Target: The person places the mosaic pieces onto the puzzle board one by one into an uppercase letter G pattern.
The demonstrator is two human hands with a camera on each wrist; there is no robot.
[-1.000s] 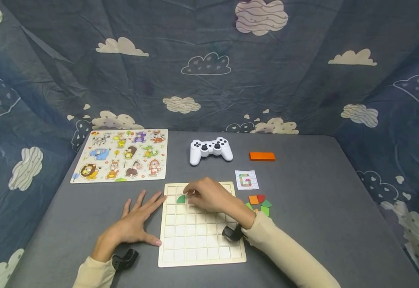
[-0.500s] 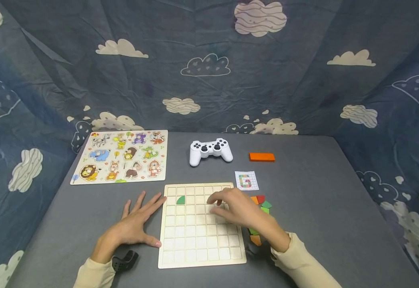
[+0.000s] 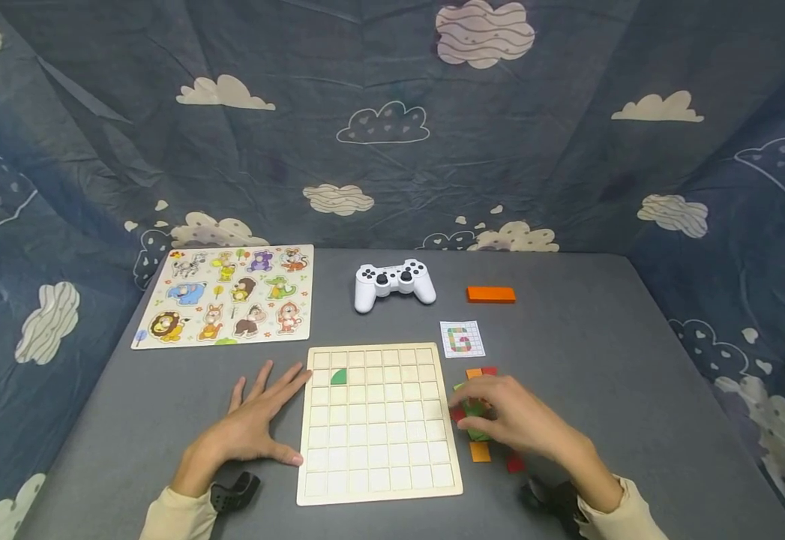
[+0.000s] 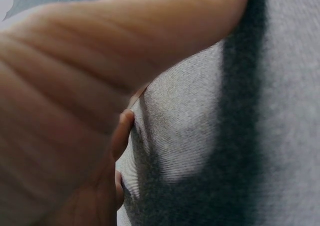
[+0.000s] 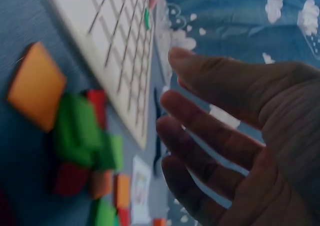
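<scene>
A pale wooden grid board [image 3: 376, 435] lies flat in the middle of the table. One green quarter-circle piece [image 3: 340, 376] sits in a cell near its upper left. My left hand [image 3: 250, 424] rests spread, with its fingertips and thumb at the board's left edge. Over a loose pile of coloured pieces beside the board's right edge hovers my right hand [image 3: 516, 416], its fingers apart and slightly bent. In the right wrist view nothing is between those fingers. The pile holds green blocks [image 5: 77, 131], an orange square [image 5: 37, 85] and red pieces [image 5: 72, 178], partly hidden by the hand in the head view.
A small pattern card [image 3: 462, 339] lies above the pile. Behind it is an orange block [image 3: 490, 295]. A white game controller [image 3: 395, 283] lies at the back centre, and an animal puzzle board [image 3: 230, 296] at the back left. A cloud-patterned cloth [image 3: 392, 180] hangs behind the table.
My right hand has moved right, from over the board beside the green quarter-circle to above the pile of pieces. The quarter-circle stays in its cell, and my left hand has not moved.
</scene>
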